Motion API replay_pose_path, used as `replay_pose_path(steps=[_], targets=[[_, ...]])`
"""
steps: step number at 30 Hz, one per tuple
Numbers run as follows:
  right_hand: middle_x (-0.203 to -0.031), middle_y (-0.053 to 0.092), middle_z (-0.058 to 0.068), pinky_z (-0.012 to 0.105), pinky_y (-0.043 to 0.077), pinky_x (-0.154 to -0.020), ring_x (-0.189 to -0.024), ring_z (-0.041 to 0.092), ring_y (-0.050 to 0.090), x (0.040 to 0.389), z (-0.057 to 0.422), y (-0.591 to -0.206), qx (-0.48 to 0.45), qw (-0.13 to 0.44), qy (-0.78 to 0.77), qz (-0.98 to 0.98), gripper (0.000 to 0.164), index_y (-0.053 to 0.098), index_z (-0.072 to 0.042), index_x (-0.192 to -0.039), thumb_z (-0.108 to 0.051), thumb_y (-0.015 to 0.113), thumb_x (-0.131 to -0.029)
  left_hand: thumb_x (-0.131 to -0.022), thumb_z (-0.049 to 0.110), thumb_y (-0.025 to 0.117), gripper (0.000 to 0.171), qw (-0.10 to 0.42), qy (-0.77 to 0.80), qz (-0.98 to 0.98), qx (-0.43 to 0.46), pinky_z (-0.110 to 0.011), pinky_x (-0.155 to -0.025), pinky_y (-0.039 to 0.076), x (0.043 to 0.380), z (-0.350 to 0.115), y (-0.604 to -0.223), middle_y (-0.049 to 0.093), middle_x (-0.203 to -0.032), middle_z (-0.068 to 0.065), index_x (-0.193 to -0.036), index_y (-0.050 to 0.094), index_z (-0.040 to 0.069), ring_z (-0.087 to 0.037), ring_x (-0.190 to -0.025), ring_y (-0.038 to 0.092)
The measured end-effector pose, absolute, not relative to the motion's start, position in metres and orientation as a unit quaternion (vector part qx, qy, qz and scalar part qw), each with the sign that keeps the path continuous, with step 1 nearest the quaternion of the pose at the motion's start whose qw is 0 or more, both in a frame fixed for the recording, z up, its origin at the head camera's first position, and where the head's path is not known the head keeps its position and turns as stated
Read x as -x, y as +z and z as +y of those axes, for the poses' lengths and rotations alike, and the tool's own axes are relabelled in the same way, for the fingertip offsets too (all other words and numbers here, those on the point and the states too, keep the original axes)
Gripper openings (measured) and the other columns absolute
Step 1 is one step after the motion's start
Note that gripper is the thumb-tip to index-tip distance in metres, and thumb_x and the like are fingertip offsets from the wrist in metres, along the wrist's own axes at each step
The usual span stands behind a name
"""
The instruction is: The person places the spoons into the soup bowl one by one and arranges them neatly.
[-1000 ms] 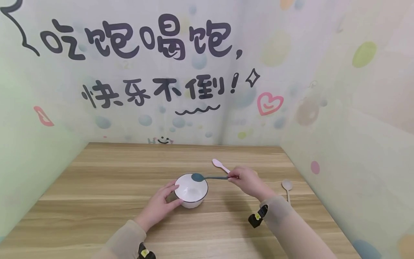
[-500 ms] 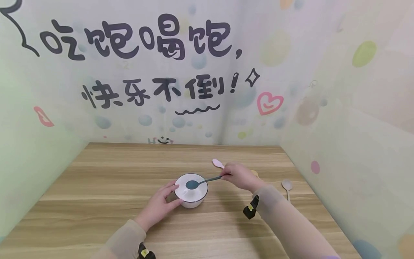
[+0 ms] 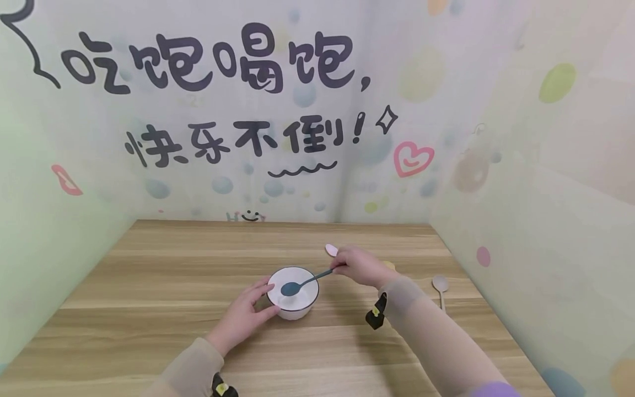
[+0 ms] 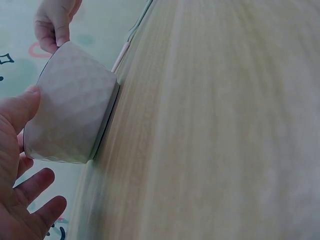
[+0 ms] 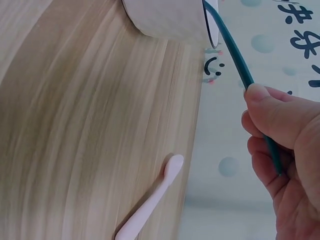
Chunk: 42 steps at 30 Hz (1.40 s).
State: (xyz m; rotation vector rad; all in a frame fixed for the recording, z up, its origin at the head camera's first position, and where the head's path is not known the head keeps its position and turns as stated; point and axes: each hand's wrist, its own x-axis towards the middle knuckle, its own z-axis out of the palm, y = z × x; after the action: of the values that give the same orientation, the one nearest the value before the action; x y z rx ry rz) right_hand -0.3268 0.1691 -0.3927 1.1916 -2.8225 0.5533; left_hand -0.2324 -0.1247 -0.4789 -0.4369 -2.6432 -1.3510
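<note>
A white bowl [image 3: 295, 314] with a dark rim and a faceted outer wall [image 4: 75, 107] stands upright on the table. My left hand [image 3: 243, 315] holds it from the left, thumb and index finger spread along its side at the rim; two other fingers extend free in the left wrist view. Between thumb and fingers, my right hand [image 3: 358, 266] grips a dark teal spoon [image 5: 232, 42] by the handle. The spoon's head [image 3: 290, 288] is over the bowl's opening, its handle slanting across the right rim.
A pink spoon [image 3: 331, 250] lies behind the right hand, partly covered by it. Beyond the wrist a yellow item [image 3: 389, 265] peeks out. A grey-beige spoon [image 3: 440, 283] lies at the right, near the side wall [image 3: 536, 248]. Wood-grain table [image 3: 149, 264] surrounds everything.
My right hand has moved left and slightly up in the head view, bringing the spoon's head from the bowl's far rim to over its middle. The left hand and bowl have stayed put.
</note>
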Motion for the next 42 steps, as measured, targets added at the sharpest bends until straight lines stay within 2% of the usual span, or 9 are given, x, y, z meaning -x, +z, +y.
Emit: replay_pose_path(steps=[16, 23, 28, 42], targets=[[-0.082, 0.057, -0.01, 0.023, 0.047, -0.071, -0.078, 0.007, 0.053, 0.342, 0.153, -0.404, -0.38, -0.017, 0.191, -0.905, 0.005, 0.074, -0.015, -0.091, -0.013, 0.07, -0.088, -0.083, 0.03, 0.076, 0.057, 0.063, -0.446, -0.882, 0.142, -0.051, -0.109, 0.033, 0.23, -0.124, -0.478, 0.043, -0.147, -0.012, -0.129, 0.058, 0.001, -0.036, -0.135, 0.037], [-0.084, 0.061, -0.011, 0.026, 0.048, -0.074, -0.082, 0.008, 0.054, 0.346, 0.146, -0.406, -0.343, -0.052, 0.212, -0.914, 0.007, 0.074, -0.017, -0.092, -0.013, 0.069, -0.089, -0.083, 0.03, 0.076, 0.058, 0.058, -0.444, -0.884, 0.135, -0.05, -0.109, 0.035, 0.23, -0.123, -0.477, 0.042, -0.148, -0.01, -0.13, 0.058, 0.003, -0.034, -0.136, 0.037], [-0.084, 0.058, -0.009, 0.026, 0.048, -0.071, -0.08, 0.009, 0.054, 0.348, 0.143, -0.406, -0.322, -0.071, 0.219, -0.918, 0.007, 0.074, -0.018, -0.092, -0.014, 0.069, -0.09, -0.083, 0.031, 0.076, 0.058, 0.055, -0.444, -0.884, 0.134, -0.049, -0.108, 0.036, 0.231, -0.123, -0.476, 0.042, -0.149, -0.009, -0.131, 0.058, 0.003, -0.033, -0.136, 0.037], [-0.088, 0.057, -0.008, 0.025, 0.048, -0.072, -0.082, 0.009, 0.053, 0.351, 0.136, -0.404, -0.327, -0.072, 0.213, -0.918, 0.011, 0.074, -0.017, -0.095, -0.011, 0.066, -0.091, -0.083, 0.027, 0.077, 0.056, 0.067, -0.445, -0.883, 0.136, -0.049, -0.107, 0.037, 0.23, -0.124, -0.476, 0.043, -0.147, -0.01, -0.129, 0.059, 0.002, -0.034, -0.135, 0.038]])
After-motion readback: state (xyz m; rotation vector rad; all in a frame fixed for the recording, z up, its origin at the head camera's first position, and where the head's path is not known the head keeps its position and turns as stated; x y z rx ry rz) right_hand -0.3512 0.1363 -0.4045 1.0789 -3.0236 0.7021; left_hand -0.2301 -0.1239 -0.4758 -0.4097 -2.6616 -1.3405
